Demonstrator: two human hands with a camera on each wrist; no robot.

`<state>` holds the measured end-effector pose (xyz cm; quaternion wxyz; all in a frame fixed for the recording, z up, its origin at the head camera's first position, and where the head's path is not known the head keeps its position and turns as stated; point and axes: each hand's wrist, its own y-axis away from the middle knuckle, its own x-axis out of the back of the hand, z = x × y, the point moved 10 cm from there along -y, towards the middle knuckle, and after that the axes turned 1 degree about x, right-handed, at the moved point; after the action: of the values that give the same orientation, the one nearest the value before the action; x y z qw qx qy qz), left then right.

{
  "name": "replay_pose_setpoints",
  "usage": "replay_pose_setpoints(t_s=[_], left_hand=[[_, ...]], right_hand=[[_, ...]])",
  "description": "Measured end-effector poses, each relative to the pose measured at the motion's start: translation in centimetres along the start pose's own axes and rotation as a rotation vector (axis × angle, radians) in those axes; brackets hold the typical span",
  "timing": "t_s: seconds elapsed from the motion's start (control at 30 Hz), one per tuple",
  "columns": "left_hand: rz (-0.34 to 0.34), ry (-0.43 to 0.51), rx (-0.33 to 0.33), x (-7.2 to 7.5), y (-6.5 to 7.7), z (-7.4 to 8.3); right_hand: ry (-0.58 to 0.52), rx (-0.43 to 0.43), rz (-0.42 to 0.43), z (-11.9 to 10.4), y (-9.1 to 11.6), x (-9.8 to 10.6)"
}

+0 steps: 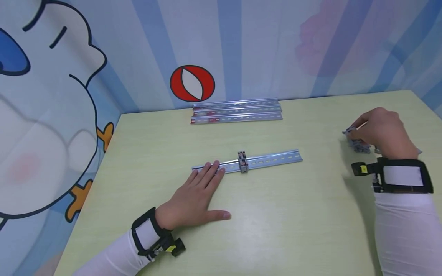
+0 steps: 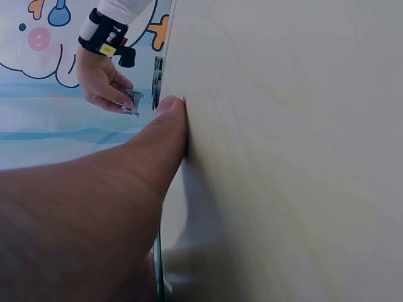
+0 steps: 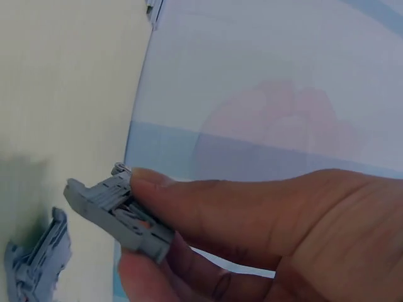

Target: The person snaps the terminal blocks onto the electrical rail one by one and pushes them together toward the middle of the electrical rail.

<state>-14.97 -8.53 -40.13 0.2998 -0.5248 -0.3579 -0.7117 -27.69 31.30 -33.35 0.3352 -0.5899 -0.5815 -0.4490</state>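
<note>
A slotted metal DIN rail (image 1: pixel 276 159) lies across the middle of the table, with a pair of grey terminal blocks (image 1: pixel 243 162) standing on it near its centre. My left hand (image 1: pixel 195 199) rests flat, fingers spread, its fingertips over the rail's left end. Over at the table's right side, my right hand (image 1: pixel 383 130) pinches one grey terminal block (image 3: pixel 119 211) between thumb and fingers, raised off the table in the right wrist view. Below that hand lie more terminal blocks (image 1: pixel 359 146), partly hidden by it.
Several more metal DIN rails (image 1: pixel 238 117) lie side by side at the table's back edge, against the printed wall (image 1: pixel 262 46). Another loose block (image 3: pixel 41 264) shows at the lower left of the right wrist view. The pale wooden table (image 1: pixel 276 230) extends in front.
</note>
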Motion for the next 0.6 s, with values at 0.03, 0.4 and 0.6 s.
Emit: replay_pose_setpoints(t_s=[0.03,0.4,0.6], left_hand=[[-0.002,0.001,0.0,0.0,0.0,0.0],[-0.003,-0.011,-0.003,-0.1,0.0,-0.1],[-0.002,-0.018,-0.004,0.0,0.0,-0.1]], right_hand=[[-0.002,0.009,-0.002,-0.3,0.1,0.0],[-0.037,0.117,-0.114,-4.6,1.4,-0.7],[-0.031,0.149,-0.195,-7.2,1.7,-2.1]])
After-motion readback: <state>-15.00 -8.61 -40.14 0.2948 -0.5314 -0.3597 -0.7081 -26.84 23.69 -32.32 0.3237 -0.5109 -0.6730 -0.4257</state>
